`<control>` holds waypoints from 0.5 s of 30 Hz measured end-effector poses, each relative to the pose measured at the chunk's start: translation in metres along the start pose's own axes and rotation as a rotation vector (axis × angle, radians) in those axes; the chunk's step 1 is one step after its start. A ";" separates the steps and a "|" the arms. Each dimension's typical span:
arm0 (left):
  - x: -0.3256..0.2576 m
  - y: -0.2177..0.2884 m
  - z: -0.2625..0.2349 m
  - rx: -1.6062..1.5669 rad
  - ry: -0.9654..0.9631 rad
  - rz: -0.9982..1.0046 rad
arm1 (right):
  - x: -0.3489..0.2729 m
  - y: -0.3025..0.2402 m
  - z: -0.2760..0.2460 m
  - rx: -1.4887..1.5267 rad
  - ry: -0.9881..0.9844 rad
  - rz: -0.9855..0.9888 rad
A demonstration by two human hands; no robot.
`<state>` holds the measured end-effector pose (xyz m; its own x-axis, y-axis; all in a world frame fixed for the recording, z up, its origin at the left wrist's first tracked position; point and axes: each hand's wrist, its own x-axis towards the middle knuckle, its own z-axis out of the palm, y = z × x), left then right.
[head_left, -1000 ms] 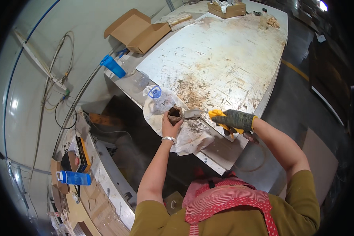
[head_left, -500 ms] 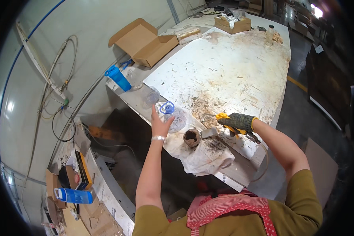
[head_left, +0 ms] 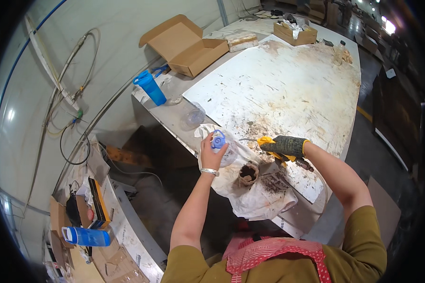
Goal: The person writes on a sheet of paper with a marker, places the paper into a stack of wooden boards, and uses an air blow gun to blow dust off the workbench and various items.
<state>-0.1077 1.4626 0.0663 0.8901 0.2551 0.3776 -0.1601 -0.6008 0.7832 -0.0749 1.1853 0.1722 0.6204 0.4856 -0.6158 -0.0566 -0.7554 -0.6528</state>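
The left hand (head_left: 212,157), the nearer one, is clasping the capped top of a clear bottle (head_left: 230,157) that is seemingly standing upright at its two o'clock, while the gloved right hand (head_left: 292,147) is gripping a yellow air gun (head_left: 267,143) at the bottle's three o'clock.

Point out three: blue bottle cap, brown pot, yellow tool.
blue bottle cap (head_left: 217,140): head view, middle of its top.
brown pot (head_left: 248,174): head view, dark inside of its mouth.
yellow tool (head_left: 265,141): head view, front of its body.
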 end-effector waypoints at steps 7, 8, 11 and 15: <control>0.026 -0.002 -0.005 0.091 0.117 0.013 | 0.018 -0.019 -0.012 0.180 0.080 -0.018; 0.028 -0.010 -0.002 0.115 0.106 -0.002 | 0.022 -0.025 -0.013 0.198 0.069 -0.031; 0.027 -0.007 0.007 0.101 0.076 -0.031 | 0.026 -0.032 -0.008 0.257 0.098 -0.048; 0.030 -0.010 0.016 -0.012 -0.152 -0.101 | 0.006 -0.029 -0.004 0.364 0.130 -0.079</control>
<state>-0.0730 1.4637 0.0621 0.9560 0.1957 0.2184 -0.0708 -0.5688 0.8194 -0.0671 1.2081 0.1892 0.7269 0.4587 -0.5111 -0.2634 -0.5011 -0.8243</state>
